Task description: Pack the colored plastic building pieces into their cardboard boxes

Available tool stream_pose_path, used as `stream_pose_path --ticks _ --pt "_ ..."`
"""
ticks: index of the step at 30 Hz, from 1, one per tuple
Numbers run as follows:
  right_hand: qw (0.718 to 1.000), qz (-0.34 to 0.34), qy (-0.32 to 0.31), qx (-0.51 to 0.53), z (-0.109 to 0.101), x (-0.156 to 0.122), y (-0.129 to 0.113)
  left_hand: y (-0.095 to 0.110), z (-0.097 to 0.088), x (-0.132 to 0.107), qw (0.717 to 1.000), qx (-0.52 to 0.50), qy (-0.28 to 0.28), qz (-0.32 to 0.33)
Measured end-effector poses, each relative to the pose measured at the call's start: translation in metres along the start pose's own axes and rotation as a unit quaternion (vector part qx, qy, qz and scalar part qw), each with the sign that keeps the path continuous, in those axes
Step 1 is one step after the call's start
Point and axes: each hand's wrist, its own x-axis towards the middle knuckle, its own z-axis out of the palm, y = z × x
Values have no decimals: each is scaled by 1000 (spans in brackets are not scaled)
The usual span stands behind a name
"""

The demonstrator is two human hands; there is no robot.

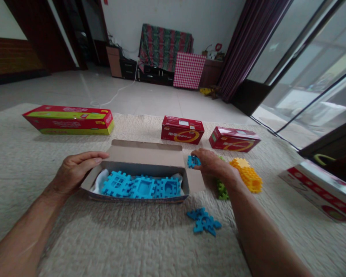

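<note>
An opened cardboard box (pixel 147 154) lies in front of me with its lid flap raised at the back. Blue interlocking plastic blocks (pixel 144 188) fill it, with white wrapping at its left end. My left hand (pixel 77 167) grips the box's left end, thumb and fingers closed on the cardboard. Just past the right flap, my right hand (pixel 210 161) pinches a small blue block (pixel 193 161). Loose blue pieces (pixel 204 221) rest on the quilted cover nearer me. Green blocks (pixel 222 190) are partly hidden behind my right forearm, beside stacked yellow blocks (pixel 248 175).
On the quilted cover (pixel 127 238), a long red and yellow-green box (pixel 72 121) lies at the back left. Two red boxes, one central (pixel 182 130) and one further right (pixel 233 139), stand behind the open box. A white and red box (pixel 320 192) sits at the right edge.
</note>
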Motion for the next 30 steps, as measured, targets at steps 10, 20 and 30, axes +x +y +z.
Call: stream_pose_path --ticks 10,20,30 --pt "985 -54 149 67 -54 -39 -2 -1 0 0 1000 -26 -11 8" --pt "962 -213 73 156 -69 -80 -73 3 2 -2 999 -32 -9 19" --pt "971 -194 64 123 -61 -74 -71 2 2 -2 999 -27 -9 22"
